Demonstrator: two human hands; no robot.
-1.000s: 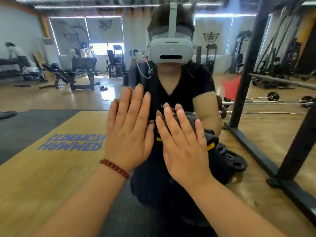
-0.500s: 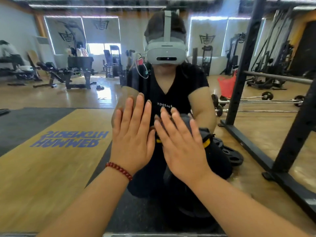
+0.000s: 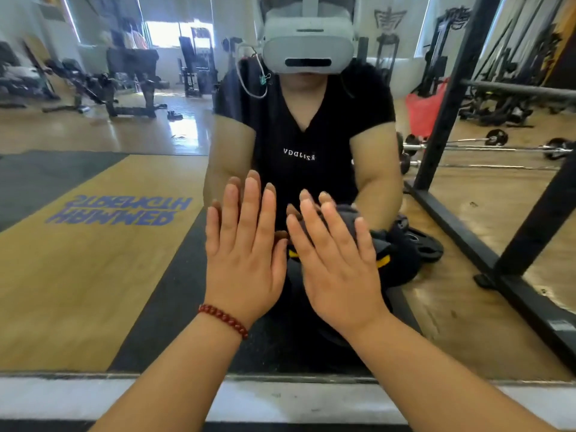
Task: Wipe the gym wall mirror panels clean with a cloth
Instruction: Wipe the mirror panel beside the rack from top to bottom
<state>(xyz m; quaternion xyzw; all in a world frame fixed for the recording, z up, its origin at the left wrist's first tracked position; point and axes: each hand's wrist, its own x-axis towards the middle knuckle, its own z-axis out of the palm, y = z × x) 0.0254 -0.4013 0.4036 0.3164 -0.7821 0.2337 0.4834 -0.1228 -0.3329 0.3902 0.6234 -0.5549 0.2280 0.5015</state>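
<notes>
The wall mirror fills the view and reflects me and the gym. My left hand, with a red bead bracelet at the wrist, lies flat on the glass with straight fingers. Just to its right, my right hand presses a dark cloth with yellow trim flat against the mirror, fingers straight and spread. Most of the cloth is hidden under that hand; its edge shows beyond the fingers on the right.
The mirror's bottom edge meets a white ledge low in the view. Reflected in the glass are a black rack frame at the right, barbells and weight plates on the wooden floor, and benches far left.
Both hands have slid down the glass together with the cloth, staying side by side. The mirror's bottom edge and the white ledge have come into view.
</notes>
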